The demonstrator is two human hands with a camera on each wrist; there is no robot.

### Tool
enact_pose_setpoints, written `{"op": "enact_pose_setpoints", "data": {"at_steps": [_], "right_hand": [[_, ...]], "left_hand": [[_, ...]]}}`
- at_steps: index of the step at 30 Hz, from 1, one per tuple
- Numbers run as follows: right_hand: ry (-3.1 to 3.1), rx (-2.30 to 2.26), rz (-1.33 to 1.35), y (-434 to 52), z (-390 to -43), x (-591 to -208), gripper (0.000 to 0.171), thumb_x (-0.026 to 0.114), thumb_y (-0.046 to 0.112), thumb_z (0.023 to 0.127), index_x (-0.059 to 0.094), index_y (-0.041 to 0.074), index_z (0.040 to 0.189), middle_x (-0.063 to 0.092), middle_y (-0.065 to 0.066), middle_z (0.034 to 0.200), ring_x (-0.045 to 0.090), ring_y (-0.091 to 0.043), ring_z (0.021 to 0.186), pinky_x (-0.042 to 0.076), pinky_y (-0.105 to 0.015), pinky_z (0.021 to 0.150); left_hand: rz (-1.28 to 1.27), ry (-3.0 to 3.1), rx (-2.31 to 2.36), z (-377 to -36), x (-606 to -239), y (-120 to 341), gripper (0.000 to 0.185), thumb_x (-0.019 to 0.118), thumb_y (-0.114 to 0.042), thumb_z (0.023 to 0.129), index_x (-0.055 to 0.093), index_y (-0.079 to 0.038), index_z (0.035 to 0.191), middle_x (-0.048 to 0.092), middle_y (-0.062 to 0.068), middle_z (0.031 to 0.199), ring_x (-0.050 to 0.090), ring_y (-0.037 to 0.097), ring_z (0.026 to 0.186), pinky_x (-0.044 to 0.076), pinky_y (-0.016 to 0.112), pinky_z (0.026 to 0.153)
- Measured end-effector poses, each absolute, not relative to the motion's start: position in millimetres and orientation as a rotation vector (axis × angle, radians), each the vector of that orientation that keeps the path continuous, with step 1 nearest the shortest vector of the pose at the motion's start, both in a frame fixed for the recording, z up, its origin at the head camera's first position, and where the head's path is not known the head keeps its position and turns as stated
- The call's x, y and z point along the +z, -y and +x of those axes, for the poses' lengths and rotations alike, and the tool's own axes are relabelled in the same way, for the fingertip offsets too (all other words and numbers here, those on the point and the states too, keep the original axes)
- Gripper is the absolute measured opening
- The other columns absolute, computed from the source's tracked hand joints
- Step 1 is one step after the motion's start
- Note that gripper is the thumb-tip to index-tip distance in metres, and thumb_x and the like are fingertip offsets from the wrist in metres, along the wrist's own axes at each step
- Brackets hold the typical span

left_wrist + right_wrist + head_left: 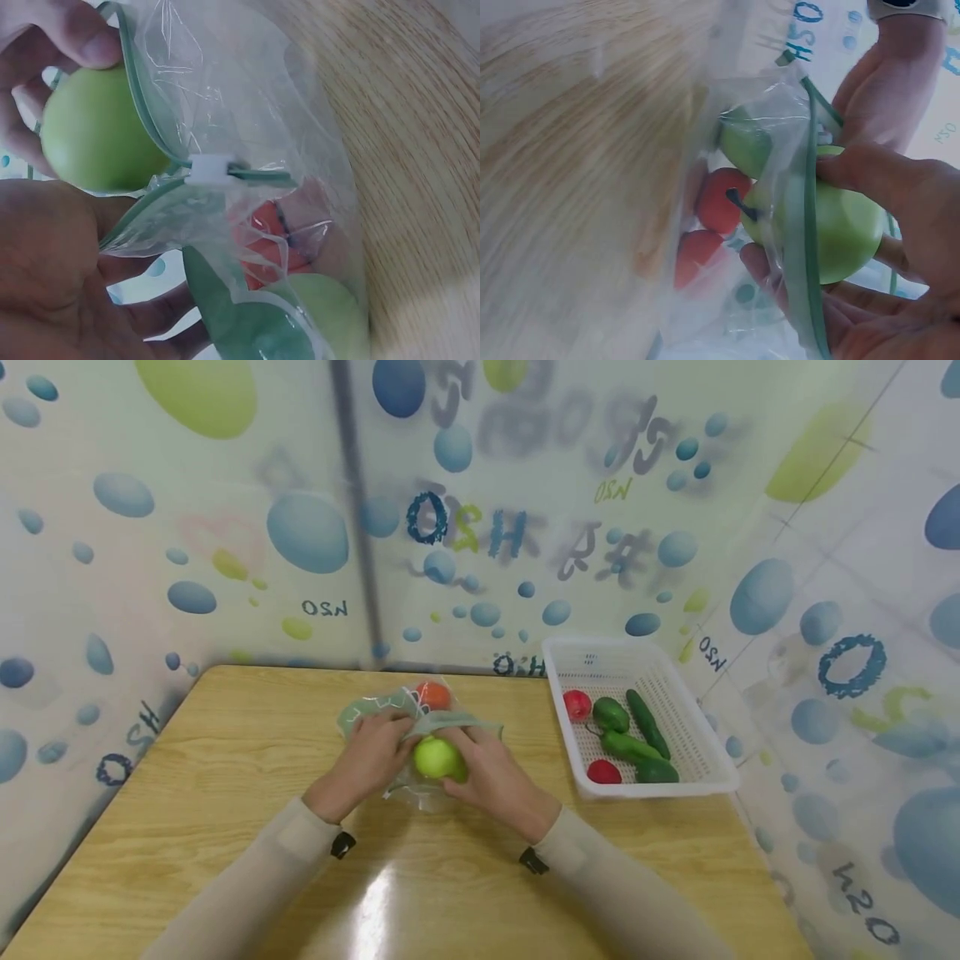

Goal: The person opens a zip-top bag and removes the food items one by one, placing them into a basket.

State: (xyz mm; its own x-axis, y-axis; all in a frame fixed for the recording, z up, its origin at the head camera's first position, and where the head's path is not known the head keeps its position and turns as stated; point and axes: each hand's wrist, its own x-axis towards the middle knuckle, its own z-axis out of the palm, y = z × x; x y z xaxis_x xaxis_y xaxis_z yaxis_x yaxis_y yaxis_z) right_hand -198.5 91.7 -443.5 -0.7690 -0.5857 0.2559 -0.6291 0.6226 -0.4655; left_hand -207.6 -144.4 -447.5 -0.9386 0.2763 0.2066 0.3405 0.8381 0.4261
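Apple: we see the green apple [437,757] halfway through the mouth of the clear bag [375,703]; its stem end shows behind the film, while the rest sticks out past the green strip [810,247].
Right hand: we find the right hand [491,777] gripping the apple, thumb on one side and fingers curled round the other, one fingertip visible through the film.
Left hand: we see the left hand [371,760] at the bag's mouth, fingers reaching under the lip; we cannot tell whether it pinches the film.
Slider: we spot a white slider [212,169] on the strip, near the left hand.
Inside the bag: we make out two red pieces [724,201] and a second green fruit [746,142], blurred by the film.
Basket: to the right of the bag, well apart from it, we have a white basket [727,777] with two red fruits [577,704], a cucumber [648,724], a long pepper [630,747] and two dark green vegetables [611,715].
Table: beneath the bag and basket we see a wooden table [225,827].
Sleeves: we note pale sleeves [247,877] on both arms.
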Motion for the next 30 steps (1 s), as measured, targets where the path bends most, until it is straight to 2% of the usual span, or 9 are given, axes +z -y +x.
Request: {"op": "enact_pose_setpoints", "data": {"at_steps": [2,6,10,14,17,21,26,30], "right_hand": [[2.745,0.849,1.036,-91.9,-197.1,-440.5,0.074,0.099,0.018,0.096,0.062,0.015,0.16,0.068,-0.017,0.161,0.073,-0.035,0.144,0.065,-0.046,0.119],[2.681,0.86,1.068,-92.9,-195.0,-437.0,0.074,0.1,0.017,0.095,0.062,0.014,0.159,0.068,-0.016,0.159,0.073,-0.034,0.144,0.065,-0.044,0.119],[2.615,0.879,1.098,-94.3,-191.3,-434.6,0.074,0.099,0.016,0.096,0.061,0.013,0.16,0.066,-0.015,0.159,0.071,-0.032,0.145,0.065,-0.041,0.118],[2.537,0.959,1.119,-95.9,-188.3,-432.2,0.073,0.096,0.013,0.096,0.059,0.013,0.16,0.062,-0.017,0.159,0.072,-0.03,0.14,0.069,-0.039,0.111],[2.487,1.039,1.117,-97.1,-187.8,-429.3,0.073,0.095,0.009,0.096,0.058,0.013,0.159,0.061,-0.017,0.157,0.073,-0.03,0.136,0.072,-0.038,0.103],[2.434,1.084,1.088,-98.4,-189.2,-423.5,0.076,0.095,0.009,0.097,0.054,0.012,0.161,0.06,-0.016,0.156,0.073,-0.029,0.135,0.072,-0.033,0.098],[2.347,1.118,1.058,-102.3,-191.1,-414.1,0.077,0.096,0.007,0.096,0.053,0.007,0.16,0.06,-0.019,0.157,0.074,-0.033,0.137,0.073,-0.035,0.095],[2.349,1.105,1.037,-106.6,-192.9,-407.0,0.077,0.095,0.008,0.097,0.052,0.008,0.16,0.06,-0.017,0.155,0.074,-0.033,0.137,0.072,-0.033,0.096]], "left_hand": [[-0.48,2.881,-0.7,-207.4,-447.1,144.9,0.016,0.072,-0.014,0.115,0.083,-0.003,0.116,0.074,0.03,0.149,0.069,0.061,0.14,0.048,0.087,0.118],[-0.455,2.888,-0.701,-207.8,-448.0,145.9,0.019,0.072,-0.012,0.115,0.084,-0.001,0.125,0.074,0.031,0.15,0.068,0.061,0.142,0.045,0.089,0.121],[-0.437,2.895,-0.71,-208.0,-449.0,146.2,0.02,0.072,-0.008,0.111,0.083,0.0,0.127,0.074,0.031,0.15,0.067,0.061,0.143,0.042,0.091,0.123],[-0.419,2.897,-0.721,-207.7,-448.5,146.6,0.022,0.073,-0.002,0.106,0.082,0.001,0.126,0.074,0.03,0.151,0.067,0.061,0.143,0.04,0.093,0.123],[-0.432,2.865,-0.733,-207.4,-447.8,147.3,0.023,0.076,0.001,0.102,0.082,0.003,0.124,0.075,0.031,0.148,0.07,0.059,0.14,0.046,0.089,0.121],[-0.489,2.795,-0.73,-206.7,-447.7,148.3,0.02,0.082,-0.003,0.102,0.083,0.005,0.12,0.079,0.033,0.139,0.074,0.057,0.133,0.055,0.081,0.116],[-0.528,2.758,-0.724,-207.0,-450.4,149.5,0.017,0.087,-0.014,0.105,0.082,0.002,0.109,0.08,0.033,0.135,0.076,0.055,0.128,0.059,0.076,0.11],[-0.528,2.752,-0.729,-207.8,-452.5,150.7,0.019,0.087,-0.016,0.106,0.079,-0.001,0.099,0.08,0.032,0.134,0.076,0.053,0.127,0.061,0.073,0.108]]}}
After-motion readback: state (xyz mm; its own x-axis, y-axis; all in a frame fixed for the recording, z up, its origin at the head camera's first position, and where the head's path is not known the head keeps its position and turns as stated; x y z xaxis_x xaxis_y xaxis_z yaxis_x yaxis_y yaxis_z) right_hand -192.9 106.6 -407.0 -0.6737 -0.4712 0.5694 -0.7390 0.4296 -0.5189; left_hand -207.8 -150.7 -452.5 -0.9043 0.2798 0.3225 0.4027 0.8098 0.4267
